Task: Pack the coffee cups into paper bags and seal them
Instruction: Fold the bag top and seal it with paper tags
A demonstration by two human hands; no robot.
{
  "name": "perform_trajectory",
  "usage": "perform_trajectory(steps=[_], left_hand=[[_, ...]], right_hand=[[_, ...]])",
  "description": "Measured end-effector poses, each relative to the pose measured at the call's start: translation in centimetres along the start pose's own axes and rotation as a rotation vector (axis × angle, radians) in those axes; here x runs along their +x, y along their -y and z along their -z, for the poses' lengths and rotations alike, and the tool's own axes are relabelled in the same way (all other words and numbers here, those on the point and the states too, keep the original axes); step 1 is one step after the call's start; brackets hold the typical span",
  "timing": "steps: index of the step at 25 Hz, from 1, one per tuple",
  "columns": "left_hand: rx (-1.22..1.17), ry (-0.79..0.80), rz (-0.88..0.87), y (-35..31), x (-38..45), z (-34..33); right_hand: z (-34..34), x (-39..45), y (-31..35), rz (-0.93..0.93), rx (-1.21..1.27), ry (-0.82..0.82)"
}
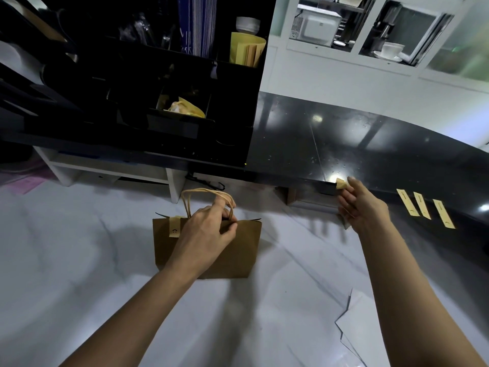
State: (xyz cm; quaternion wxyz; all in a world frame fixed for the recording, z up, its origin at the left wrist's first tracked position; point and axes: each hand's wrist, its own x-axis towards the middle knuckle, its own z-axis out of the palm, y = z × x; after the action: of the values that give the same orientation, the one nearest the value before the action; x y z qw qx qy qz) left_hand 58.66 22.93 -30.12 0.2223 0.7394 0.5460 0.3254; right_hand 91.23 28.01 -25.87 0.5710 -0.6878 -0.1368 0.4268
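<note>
Paper bag: stood upright on our pale bench, one seal strip already folded over its mouth. Left hand: pinched the mouth closed beside the handles. Right hand: pinched a sticker at the black counter's edge. Spare stickers: lay nearby. Risk, we judged: the sticker curling onto itself, or the mouth gaping if our pinch slackened.

Two bare forearms, left hand, right hand, no sleeves visible
</note>
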Motion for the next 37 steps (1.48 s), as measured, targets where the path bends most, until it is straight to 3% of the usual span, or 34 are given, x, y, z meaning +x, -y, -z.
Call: perform_trajectory(steps=[5, 9, 12, 17, 25, 32, 37], left_hand=[[0.012, -0.004, -0.006, 0.2, -0.1, -0.1], [0.023, -0.015, -0.023, 0.3, -0.1, -0.2], [0.023, -0.007, -0.024, 0.4, -0.1, -0.2], [0.025, -0.004, -0.021, 0.3, 0.0, -0.3], [0.07, -0.018, -0.046, 0.3, 0.2, -0.4], [0.088, -0.002, -0.048, 0.2, 0.4, -0.6], [0.083, 0.0, -0.039, 0.2, 0.4, -0.5]], right_hand=[[0.0, 1.0, -0.1, -0.054, -0.012, 0.003], [0.1, 0.6, -0.7, 0.046, -0.047, -0.011], [-0.2, -1.2, -1.8, 0.15, -0.081, 0.057], [-1.9, -5.8, -3.6, 0.141, -0.143, 0.236], [-5.3, -12.5, -7.7, 0.17, -0.192, 0.32], [-7.0, -14.6, -9.6, 0.172, -0.224, 0.325], [-7.5, -15.0, -10.2, 0.271, -0.267, 0.289]])
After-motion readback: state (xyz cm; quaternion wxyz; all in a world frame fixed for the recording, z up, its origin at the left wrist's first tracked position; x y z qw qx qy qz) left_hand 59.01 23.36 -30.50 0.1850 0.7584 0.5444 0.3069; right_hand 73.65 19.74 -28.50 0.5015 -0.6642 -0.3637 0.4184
